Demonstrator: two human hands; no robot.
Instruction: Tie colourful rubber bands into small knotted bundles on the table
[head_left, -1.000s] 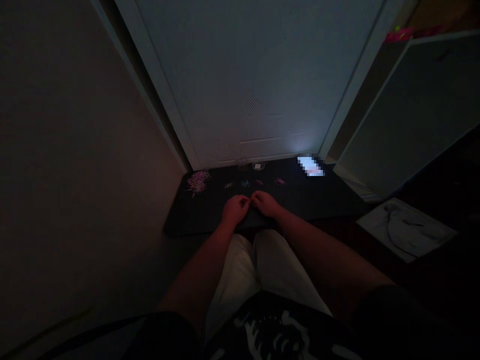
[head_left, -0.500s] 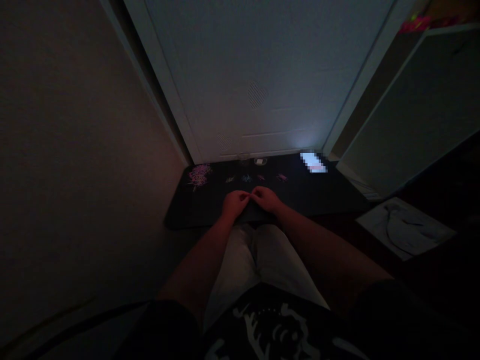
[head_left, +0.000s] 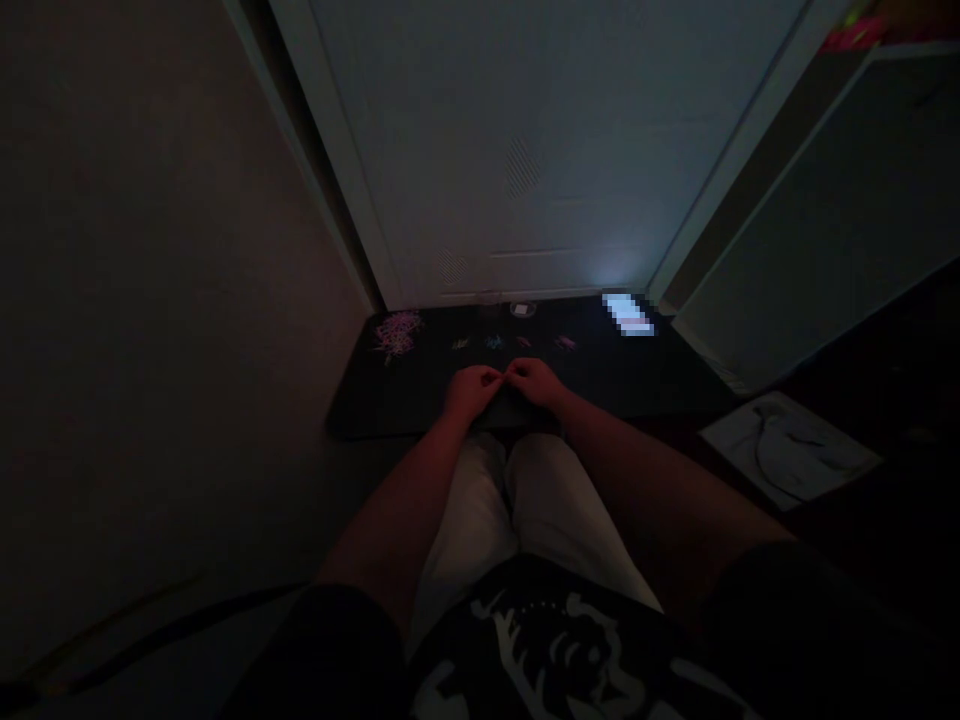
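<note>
My left hand (head_left: 474, 388) and my right hand (head_left: 535, 380) meet fingertip to fingertip above the near part of a dark mat (head_left: 600, 385). Both are pinched closed; anything between the fingers is too small and dim to make out. Beyond them lie little piles in a row: a pale one (head_left: 460, 343), a blue one (head_left: 493, 342), a small pink one (head_left: 523, 342) and another pink one (head_left: 564, 343). A larger heap of pink and purple thin pieces (head_left: 397, 334) is at the mat's left end.
A small round dish with something white (head_left: 522, 310) stands at the mat's back edge, beside a faint clear container (head_left: 490, 300). A bright, blurred-out phone-like screen (head_left: 628, 314) lies at the back right. Behind rises a pale door (head_left: 555, 120). A patterned tile (head_left: 787, 450) lies right.
The view has shifted slightly, so the mat and piles appear a little higher. My hands stay together in the same pinched pose.
</note>
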